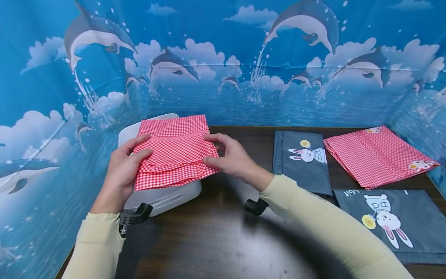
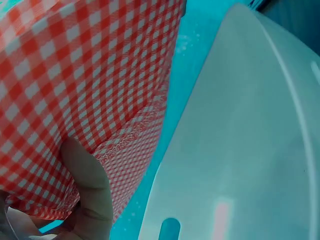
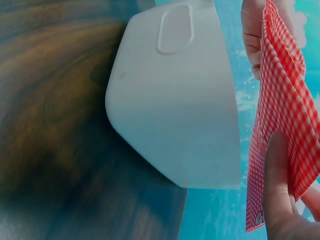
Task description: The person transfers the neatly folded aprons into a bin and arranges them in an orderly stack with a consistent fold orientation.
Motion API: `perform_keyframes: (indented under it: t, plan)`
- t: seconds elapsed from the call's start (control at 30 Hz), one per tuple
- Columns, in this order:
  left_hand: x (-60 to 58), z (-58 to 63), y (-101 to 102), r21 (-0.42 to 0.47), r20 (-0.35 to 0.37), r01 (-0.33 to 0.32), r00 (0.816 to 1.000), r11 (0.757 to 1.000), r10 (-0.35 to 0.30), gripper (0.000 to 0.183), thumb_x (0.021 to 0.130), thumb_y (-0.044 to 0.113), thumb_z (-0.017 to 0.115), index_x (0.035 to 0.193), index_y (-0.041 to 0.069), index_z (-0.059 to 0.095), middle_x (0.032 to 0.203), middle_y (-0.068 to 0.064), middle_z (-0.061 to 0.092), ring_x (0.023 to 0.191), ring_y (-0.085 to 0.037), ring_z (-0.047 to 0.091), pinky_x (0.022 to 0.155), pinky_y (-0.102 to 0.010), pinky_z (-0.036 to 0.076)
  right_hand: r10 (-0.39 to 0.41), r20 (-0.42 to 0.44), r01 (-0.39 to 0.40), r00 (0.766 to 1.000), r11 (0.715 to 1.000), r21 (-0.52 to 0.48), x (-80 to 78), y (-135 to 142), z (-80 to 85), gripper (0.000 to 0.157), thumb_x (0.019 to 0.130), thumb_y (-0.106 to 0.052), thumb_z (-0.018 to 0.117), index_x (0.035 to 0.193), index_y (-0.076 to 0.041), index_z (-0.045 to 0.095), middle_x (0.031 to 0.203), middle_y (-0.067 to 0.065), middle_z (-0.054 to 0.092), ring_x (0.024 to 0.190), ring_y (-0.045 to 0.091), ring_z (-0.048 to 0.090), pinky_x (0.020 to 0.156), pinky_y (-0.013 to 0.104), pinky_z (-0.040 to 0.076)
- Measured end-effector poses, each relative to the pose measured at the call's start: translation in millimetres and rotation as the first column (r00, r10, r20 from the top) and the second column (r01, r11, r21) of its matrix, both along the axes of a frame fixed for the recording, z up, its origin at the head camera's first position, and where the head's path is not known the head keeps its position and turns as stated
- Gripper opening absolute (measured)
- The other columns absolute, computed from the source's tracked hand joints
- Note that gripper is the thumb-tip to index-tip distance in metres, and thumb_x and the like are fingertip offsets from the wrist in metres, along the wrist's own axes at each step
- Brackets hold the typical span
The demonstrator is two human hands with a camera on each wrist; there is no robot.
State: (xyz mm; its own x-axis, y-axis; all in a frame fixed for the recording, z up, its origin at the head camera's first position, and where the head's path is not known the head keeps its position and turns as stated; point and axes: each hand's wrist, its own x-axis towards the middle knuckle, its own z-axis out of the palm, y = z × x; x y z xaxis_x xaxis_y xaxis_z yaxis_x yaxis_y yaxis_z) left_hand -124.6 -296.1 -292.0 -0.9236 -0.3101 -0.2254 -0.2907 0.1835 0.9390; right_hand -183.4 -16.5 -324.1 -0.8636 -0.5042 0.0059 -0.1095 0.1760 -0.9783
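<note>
Both hands hold a folded red-and-white checked cloth piece (image 1: 174, 149) over a white plastic bin (image 1: 177, 199). At its left edge, my left hand (image 1: 122, 166) pinches it, thumb on the upper face. My right hand (image 1: 233, 157) grips the right edge between thumb and fingers. The right wrist view shows the checked cloth (image 3: 285, 100) upright and side-on, above the level of the bin (image 3: 175, 105). In the left wrist view a finger (image 2: 87, 185) presses into the fabric beside the bin's wall (image 2: 235, 125). Most of the bin's opening is hidden under the cloth.
On the dark wooden table (image 1: 223, 240), a folded dark grey piece with a rabbit print (image 1: 301, 164) lies at right. Beside it are another red checked piece (image 1: 379, 159) and a larger dark grey rabbit piece (image 1: 393, 224). A blue dolphin curtain (image 1: 230, 97) surrounds the table.
</note>
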Motion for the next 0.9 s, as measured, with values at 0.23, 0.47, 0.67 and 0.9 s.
perform_keyframes:
  t: [0.23, 0.47, 0.67, 0.9]
  plan:
    - [3.9, -4.5, -17.2, 0.056, -0.007, -0.047, 0.999, 0.997, 0.047, 0.06, 0.106, 0.028, 0.07, 0.163, 0.029, 0.05, 0.171, -0.009, 0.03, 0.098, -0.003, 0.063, 0.071, -0.016, 0.059, 0.083, 0.041, -0.081, 0.996, 0.996, -0.034, 1.3, -16.0, -4.0, 0.072, 0.092, -0.007, 0.081, 0.158, -0.014, 0.053, 0.141, 0.016, 0.065, 0.123, 0.028, 0.068, 0.081, 0.029, 0.062]
    - [11.1, -5.9, -30.0, 0.121, 0.011, -0.111, 0.994, 0.986, 0.111, 0.063, 0.104, 0.03, 0.073, 0.162, 0.034, 0.05, 0.179, -0.004, 0.022, 0.094, -0.002, 0.066, 0.071, -0.019, 0.061, 0.111, 0.039, -0.109, 0.993, 0.993, -0.036, 1.5, -33.4, -2.1, 0.075, 0.091, -0.002, 0.079, 0.159, -0.014, 0.051, 0.149, 0.013, 0.059, 0.126, 0.028, 0.069, 0.089, 0.033, 0.065]
    - [11.3, -5.4, -31.0, 0.12, -0.026, -0.166, 0.985, 0.979, 0.171, 0.059, 0.104, 0.026, 0.073, 0.159, 0.032, 0.054, 0.158, 0.004, 0.043, 0.108, -0.004, 0.06, 0.073, -0.017, 0.061, 0.082, 0.022, -0.082, 0.996, 0.996, -0.03, -3.0, -39.4, 0.1, 0.071, 0.092, 0.0, 0.078, 0.157, -0.016, 0.055, 0.153, 0.01, 0.056, 0.131, 0.027, 0.066, 0.09, 0.035, 0.065]
    - [8.5, -11.2, -33.6, 0.109, -0.028, -0.178, 0.983, 0.978, 0.182, 0.06, 0.104, 0.026, 0.073, 0.16, 0.03, 0.053, 0.166, -0.001, 0.036, 0.114, -0.005, 0.054, 0.076, -0.014, 0.06, 0.049, 0.013, -0.049, 0.999, 0.999, 0.001, -9.0, -43.1, -2.5, 0.068, 0.09, 0.0, 0.079, 0.153, -0.018, 0.059, 0.156, 0.009, 0.053, 0.134, 0.029, 0.063, 0.092, 0.037, 0.065]
